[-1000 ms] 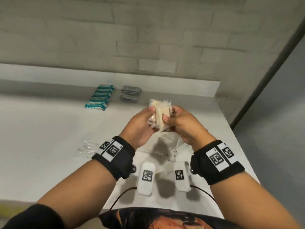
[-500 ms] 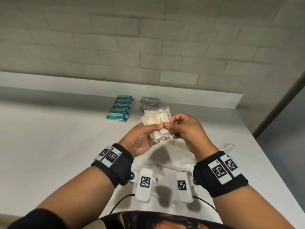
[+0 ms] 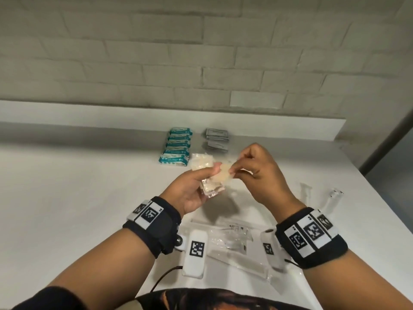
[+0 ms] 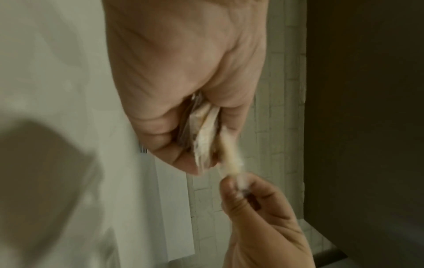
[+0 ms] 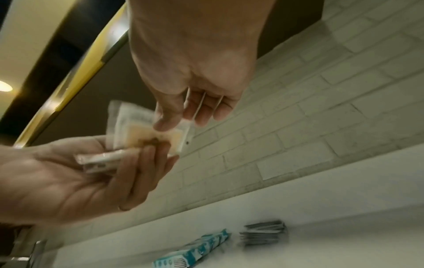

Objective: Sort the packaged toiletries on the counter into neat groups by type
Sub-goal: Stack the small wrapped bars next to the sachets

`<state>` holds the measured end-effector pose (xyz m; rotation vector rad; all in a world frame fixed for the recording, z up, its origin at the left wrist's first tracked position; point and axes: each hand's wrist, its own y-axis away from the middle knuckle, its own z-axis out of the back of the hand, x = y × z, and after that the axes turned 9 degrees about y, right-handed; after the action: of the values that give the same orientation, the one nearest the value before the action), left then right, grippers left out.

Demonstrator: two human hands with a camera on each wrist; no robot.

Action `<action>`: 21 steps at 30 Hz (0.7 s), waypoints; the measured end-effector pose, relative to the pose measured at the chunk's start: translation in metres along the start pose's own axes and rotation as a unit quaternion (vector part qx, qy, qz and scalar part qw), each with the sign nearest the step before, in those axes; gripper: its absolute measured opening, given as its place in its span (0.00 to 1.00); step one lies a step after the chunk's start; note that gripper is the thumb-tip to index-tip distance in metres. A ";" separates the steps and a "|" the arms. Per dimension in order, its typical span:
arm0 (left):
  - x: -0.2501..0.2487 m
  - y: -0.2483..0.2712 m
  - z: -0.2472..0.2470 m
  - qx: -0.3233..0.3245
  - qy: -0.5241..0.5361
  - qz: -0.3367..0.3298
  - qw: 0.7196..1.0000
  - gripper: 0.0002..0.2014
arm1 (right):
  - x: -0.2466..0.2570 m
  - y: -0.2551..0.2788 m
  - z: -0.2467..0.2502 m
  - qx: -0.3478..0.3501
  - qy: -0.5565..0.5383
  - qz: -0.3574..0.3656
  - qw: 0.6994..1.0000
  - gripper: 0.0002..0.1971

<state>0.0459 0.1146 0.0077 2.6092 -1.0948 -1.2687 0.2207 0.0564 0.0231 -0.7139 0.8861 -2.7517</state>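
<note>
My left hand point(image 3: 211, 179) grips a small stack of clear packets with beige contents point(image 3: 201, 165) above the white counter point(image 3: 78, 186). My right hand point(image 3: 234, 173) pinches one beige packet point(image 3: 224, 176) by its edge at the right side of the stack. In the left wrist view the stack point(image 4: 201, 130) sits between thumb and fingers, with the pinched packet point(image 4: 230, 159) stretched toward the right hand point(image 4: 236, 183). In the right wrist view, thumb and fingers point(image 5: 174, 127) meet on the packet point(image 5: 140, 130); the left hand point(image 5: 137, 156) holds the rest.
A row of teal packets point(image 3: 176, 146) and a pile of grey sachets point(image 3: 216, 139) lie at the back of the counter by the ledge. Clear wrapped items point(image 3: 230, 238) lie under my wrists, and two more point(image 3: 335, 198) near the right edge.
Both hands held the stack together before. Now my right hand has drawn one packet off to the right while the left keeps the rest. The head view has shifted.
</note>
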 end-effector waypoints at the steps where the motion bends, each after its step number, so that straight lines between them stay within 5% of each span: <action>1: -0.002 -0.001 0.005 0.000 -0.014 -0.021 1.000 0.13 | -0.001 0.000 -0.003 0.024 -0.006 0.000 1.000 0.05; 4: -0.008 -0.003 0.015 -0.016 -0.092 -0.083 0.992 0.11 | 0.005 -0.007 -0.004 0.098 -0.117 -0.116 0.981 0.10; 8: -0.012 -0.006 0.021 -0.020 -0.190 -0.146 0.971 0.15 | 0.016 -0.031 0.000 0.173 -0.229 -0.268 0.919 0.14; 11: -0.015 -0.010 0.023 -0.019 -0.238 -0.153 0.959 0.24 | 0.019 -0.046 -0.003 0.211 -0.176 -0.269 0.923 0.06; 16: -0.014 -0.018 0.031 -0.008 -0.281 -0.139 0.949 0.19 | 0.017 -0.059 -0.006 0.283 -0.110 -0.251 0.919 0.02; 21: -0.011 -0.025 0.041 -0.019 -0.149 -0.086 0.985 0.10 | -0.004 -0.070 -0.016 0.245 0.136 -0.229 0.932 0.03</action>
<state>0.0268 0.1508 -0.0200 2.5916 -0.8797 -1.7453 0.2160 0.1230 0.0510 -0.4944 0.0237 -3.3378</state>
